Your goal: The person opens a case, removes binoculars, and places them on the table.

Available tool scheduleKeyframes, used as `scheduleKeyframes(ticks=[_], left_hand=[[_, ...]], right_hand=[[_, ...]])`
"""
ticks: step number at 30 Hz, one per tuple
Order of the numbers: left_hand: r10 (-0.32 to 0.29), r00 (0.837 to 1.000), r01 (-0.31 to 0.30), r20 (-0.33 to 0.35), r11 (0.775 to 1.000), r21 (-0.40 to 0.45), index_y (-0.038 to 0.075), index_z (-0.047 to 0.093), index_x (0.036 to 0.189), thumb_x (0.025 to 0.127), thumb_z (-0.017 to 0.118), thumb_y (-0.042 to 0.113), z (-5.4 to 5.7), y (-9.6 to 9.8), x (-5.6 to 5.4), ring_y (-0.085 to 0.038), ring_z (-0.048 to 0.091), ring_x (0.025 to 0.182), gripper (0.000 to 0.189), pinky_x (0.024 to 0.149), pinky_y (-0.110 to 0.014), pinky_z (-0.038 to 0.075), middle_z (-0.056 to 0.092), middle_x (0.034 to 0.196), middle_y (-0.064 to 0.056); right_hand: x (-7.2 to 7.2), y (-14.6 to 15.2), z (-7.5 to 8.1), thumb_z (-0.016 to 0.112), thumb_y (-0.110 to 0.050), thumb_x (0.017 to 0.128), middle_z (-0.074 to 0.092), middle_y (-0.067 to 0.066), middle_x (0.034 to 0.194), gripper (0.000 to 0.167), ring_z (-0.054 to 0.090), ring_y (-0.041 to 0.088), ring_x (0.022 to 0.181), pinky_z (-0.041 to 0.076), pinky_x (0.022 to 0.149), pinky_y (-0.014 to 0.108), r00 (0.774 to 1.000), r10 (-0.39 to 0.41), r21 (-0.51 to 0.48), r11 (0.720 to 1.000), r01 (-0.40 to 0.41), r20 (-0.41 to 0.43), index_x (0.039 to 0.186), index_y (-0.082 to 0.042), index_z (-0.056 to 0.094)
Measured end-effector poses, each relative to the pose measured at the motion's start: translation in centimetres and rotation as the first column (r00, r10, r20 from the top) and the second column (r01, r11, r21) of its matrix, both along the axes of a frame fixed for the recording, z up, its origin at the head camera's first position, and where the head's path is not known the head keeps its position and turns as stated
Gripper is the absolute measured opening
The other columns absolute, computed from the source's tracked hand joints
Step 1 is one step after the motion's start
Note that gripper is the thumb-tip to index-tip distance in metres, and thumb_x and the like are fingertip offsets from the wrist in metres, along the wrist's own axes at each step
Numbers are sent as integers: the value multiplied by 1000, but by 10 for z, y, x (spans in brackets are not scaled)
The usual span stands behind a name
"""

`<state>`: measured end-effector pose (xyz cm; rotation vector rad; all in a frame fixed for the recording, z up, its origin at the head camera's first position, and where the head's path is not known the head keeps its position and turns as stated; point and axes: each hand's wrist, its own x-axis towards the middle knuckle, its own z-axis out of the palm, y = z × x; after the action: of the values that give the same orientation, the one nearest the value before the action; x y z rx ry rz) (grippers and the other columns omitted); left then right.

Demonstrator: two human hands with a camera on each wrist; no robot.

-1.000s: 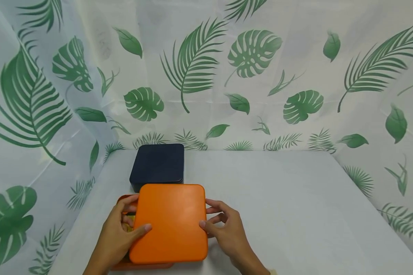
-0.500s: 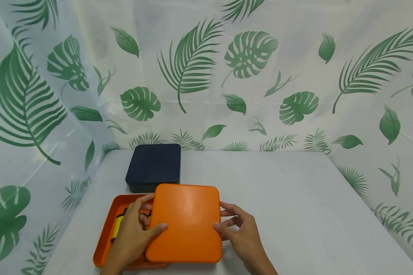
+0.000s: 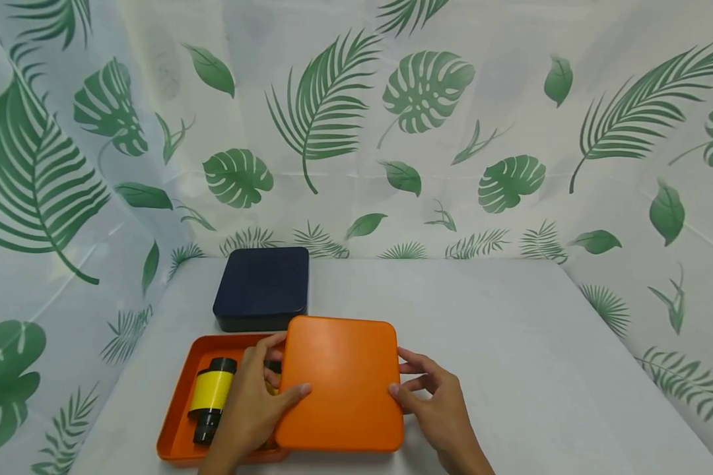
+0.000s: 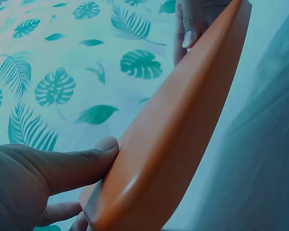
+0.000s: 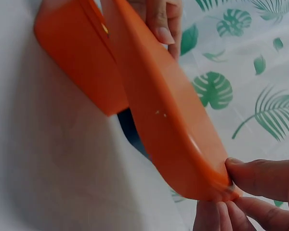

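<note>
Between both hands is an orange lid (image 3: pixel 341 386), square with rounded corners, held above the table. My left hand (image 3: pixel 252 402) pinches its left edge, thumb on top and fingers beneath. The right hand (image 3: pixel 440 402) grips the opposite edge the same way; in the right wrist view its thumb (image 5: pixel 260 175) presses near a corner. Below and to the left stands an orange box (image 3: pixel 175 422), uncovered and partly hidden by the left hand and lid. Inside it lies a yellow-and-black cylindrical object (image 3: pixel 212 390); more of the contents is hidden.
A dark navy box (image 3: pixel 264 284) with its lid on stands behind the orange box. All of this is on a white-covered table (image 3: pixel 511 343). Leaf-patterned white sheets (image 3: pixel 333 218) hang along the back and sides.
Both hands have carried the orange lid to the right, off the orange box. The box's inside and the yellow-and-black object have come into view. The head view has shifted slightly.
</note>
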<state>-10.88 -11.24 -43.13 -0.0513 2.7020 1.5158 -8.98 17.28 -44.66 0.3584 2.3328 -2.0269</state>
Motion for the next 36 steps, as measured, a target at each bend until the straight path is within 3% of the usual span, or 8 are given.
scheduleKeyframes(ticks=[11,21,30,36], left_hand=[[-12,1000,12,-1,1000,-23,23,50,152,78,96,37,-2,27,0,-17,51,87,88,72,-24,43,56,123,-8],[-12,1000,13,9,1000,-28,24,49,153,78,97,36,-10,48,0,-16,53,86,89,71,-26,46,57,125,-8],[-36,998,36,-49,999,-11,20,50,152,78,97,31,-17,67,0,-16,53,82,88,67,-24,44,57,120,-9],[-41,993,42,-113,999,3,21,50,151,78,97,31,-27,80,0,-15,53,83,87,67,-22,44,55,119,-8]], right_hand=[[4,25,-2,86,-6,88,64,11,129,59,68,23,95,64,74,34,1000,-14,63,998,12,28,141,-26,69],[8,44,0,85,-9,90,63,11,134,60,67,22,97,64,76,33,999,-14,103,995,9,43,144,-27,67],[11,61,-4,83,-9,92,61,10,138,62,67,21,100,64,77,33,997,-28,136,991,18,76,148,-27,63],[11,72,-5,82,-10,93,60,11,142,63,65,21,102,63,78,32,996,-30,172,985,16,79,150,-27,61]])
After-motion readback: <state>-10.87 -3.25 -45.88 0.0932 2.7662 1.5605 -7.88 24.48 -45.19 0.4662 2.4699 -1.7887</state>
